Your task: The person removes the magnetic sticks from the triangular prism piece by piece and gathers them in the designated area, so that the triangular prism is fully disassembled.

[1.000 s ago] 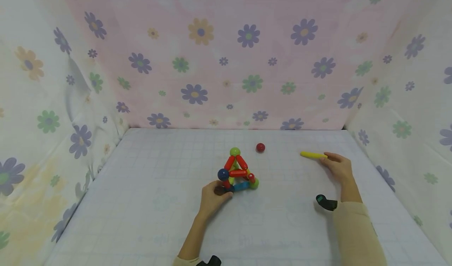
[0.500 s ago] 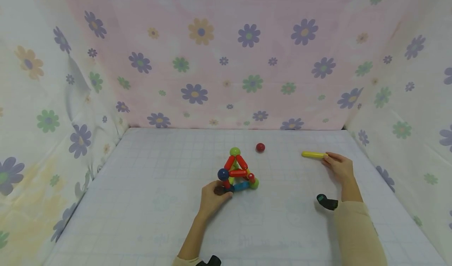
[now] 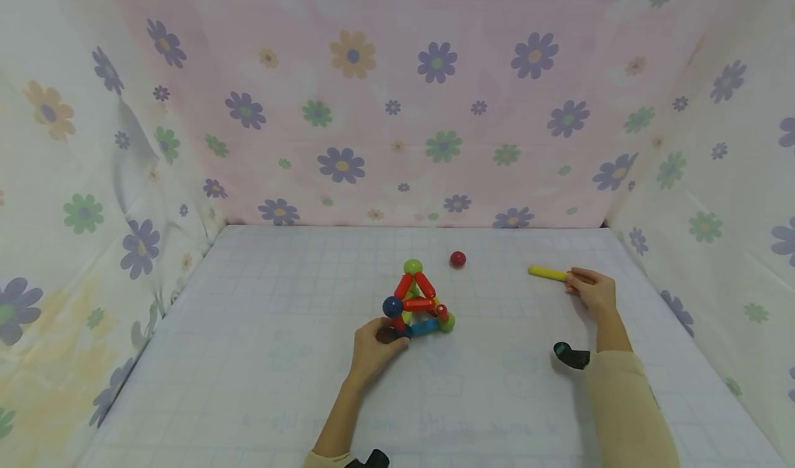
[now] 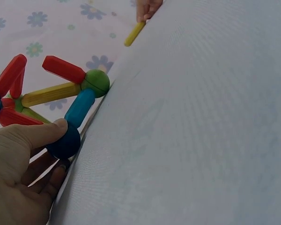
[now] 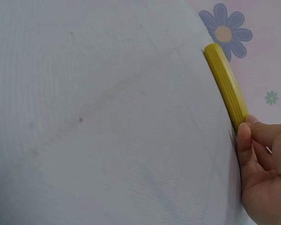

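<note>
A magnetic stick-and-ball structure (image 3: 419, 304) stands at mid-table, with red, yellow, green and blue rods joined at coloured balls. My left hand (image 3: 371, 351) grips its lower front left corner. In the left wrist view, thumb and fingers hold a dark blue ball (image 4: 65, 144) with a light blue rod (image 4: 79, 108) running to a green ball (image 4: 96, 83). One red rod (image 4: 63, 69) sticks out from that green ball, its other end free. Far to the right, my right hand (image 3: 594, 294) pinches one end of a long yellow rod (image 5: 226, 86), which lies along the table surface.
A loose red ball (image 3: 457, 259) rests on the table behind the structure, to its right. White grid-patterned cloth (image 3: 261, 385) covers the table. Flowered cloth walls (image 3: 397, 119) rise at the back and both sides.
My right hand and the yellow rod shift slightly right, then back left, with the rod's angle changing a little. The left hand and the structure stay in place.
</note>
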The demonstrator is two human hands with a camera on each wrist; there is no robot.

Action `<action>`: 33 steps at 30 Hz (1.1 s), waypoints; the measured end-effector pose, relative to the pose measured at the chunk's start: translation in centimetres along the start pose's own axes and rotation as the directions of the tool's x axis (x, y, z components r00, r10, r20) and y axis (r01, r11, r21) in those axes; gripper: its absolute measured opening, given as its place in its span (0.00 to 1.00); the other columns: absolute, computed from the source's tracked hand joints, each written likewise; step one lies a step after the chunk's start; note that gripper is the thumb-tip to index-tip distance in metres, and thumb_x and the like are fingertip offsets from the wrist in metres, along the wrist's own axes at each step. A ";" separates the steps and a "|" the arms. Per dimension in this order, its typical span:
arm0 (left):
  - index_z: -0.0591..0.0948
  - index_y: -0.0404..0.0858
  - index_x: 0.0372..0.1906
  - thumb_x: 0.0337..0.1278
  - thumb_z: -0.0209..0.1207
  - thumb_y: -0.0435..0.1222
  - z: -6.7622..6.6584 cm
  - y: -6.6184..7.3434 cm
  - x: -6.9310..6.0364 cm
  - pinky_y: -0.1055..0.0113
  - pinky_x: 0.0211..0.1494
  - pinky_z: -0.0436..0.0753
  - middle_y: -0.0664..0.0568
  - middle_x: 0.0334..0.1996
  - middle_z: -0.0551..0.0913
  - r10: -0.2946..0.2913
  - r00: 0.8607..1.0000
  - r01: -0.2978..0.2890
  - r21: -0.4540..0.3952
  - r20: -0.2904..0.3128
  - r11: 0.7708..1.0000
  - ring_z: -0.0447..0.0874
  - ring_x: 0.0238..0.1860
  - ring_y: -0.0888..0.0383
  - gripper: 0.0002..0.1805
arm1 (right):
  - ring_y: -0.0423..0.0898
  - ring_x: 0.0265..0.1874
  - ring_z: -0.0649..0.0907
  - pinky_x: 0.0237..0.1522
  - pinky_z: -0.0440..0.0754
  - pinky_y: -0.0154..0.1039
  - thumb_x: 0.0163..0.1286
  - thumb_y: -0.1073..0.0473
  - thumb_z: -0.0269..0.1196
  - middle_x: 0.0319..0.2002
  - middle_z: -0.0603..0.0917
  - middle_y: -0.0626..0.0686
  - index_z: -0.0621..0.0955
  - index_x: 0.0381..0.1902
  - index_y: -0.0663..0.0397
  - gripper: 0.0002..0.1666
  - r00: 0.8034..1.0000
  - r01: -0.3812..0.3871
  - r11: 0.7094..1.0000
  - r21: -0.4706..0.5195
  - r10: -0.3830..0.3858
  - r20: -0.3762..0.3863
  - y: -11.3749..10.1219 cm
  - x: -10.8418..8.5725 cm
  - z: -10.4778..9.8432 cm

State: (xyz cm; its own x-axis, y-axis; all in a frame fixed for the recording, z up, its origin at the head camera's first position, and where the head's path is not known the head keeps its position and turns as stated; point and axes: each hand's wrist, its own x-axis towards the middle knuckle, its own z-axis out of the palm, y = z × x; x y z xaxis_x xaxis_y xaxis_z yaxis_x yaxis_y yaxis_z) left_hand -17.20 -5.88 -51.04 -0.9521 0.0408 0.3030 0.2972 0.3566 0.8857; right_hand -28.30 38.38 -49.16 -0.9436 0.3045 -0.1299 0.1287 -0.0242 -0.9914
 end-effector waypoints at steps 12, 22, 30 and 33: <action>0.81 0.29 0.40 0.41 0.71 0.32 0.0 0.1 -0.1 0.70 0.36 0.81 0.43 0.35 0.85 -0.024 1.000 0.024 0.005 0.017 1.000 0.82 0.32 0.54 0.18 | 0.29 0.23 0.78 0.27 0.78 0.23 0.64 0.67 0.59 0.36 0.75 0.37 0.71 0.59 0.69 0.25 0.987 0.038 0.985 -0.167 -0.063 -0.147 0.1 -1.8 0.9; 0.81 0.29 0.42 0.42 0.70 0.33 -0.1 0.2 -0.1 0.71 0.38 0.81 0.43 0.36 0.84 -0.044 0.999 0.044 0.003 0.028 0.999 0.82 0.34 0.52 0.19 | 0.33 0.32 0.78 0.30 0.77 0.21 0.60 0.72 0.62 0.35 0.80 0.41 0.80 0.47 0.61 0.15 0.941 0.309 0.932 -0.191 -0.328 -0.082 -1.5 -5.7 6.1; 0.81 0.28 0.41 0.41 0.71 0.32 0.0 0.1 -0.1 0.70 0.37 0.81 0.43 0.35 0.84 -0.021 1.000 0.021 0.002 0.015 1.000 0.82 0.33 0.52 0.19 | 0.36 0.34 0.82 0.36 0.80 0.25 0.59 0.75 0.61 0.37 0.85 0.45 0.78 0.50 0.66 0.19 0.870 0.466 0.885 -0.002 -0.458 0.182 -1.7 -7.4 9.8; 0.81 0.27 0.41 0.41 0.70 0.32 -0.1 0.2 -0.1 0.69 0.36 0.81 0.42 0.35 0.84 -0.012 1.000 0.012 0.003 0.012 1.000 0.82 0.32 0.52 0.19 | 0.35 0.39 0.82 0.40 0.79 0.26 0.61 0.72 0.62 0.39 0.85 0.47 0.77 0.52 0.64 0.20 0.857 0.461 0.887 0.000 -0.445 0.261 -2.1 -8.4 11.1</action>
State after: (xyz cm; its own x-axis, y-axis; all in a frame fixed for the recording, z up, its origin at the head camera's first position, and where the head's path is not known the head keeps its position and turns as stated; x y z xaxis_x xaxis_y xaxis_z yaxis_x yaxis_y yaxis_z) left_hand -17.07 -5.89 -50.91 -0.9564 0.0478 0.2882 0.2856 0.3598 0.8882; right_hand -24.00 25.32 -46.18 -0.9452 0.0230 0.3257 -0.3209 0.1191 -0.9396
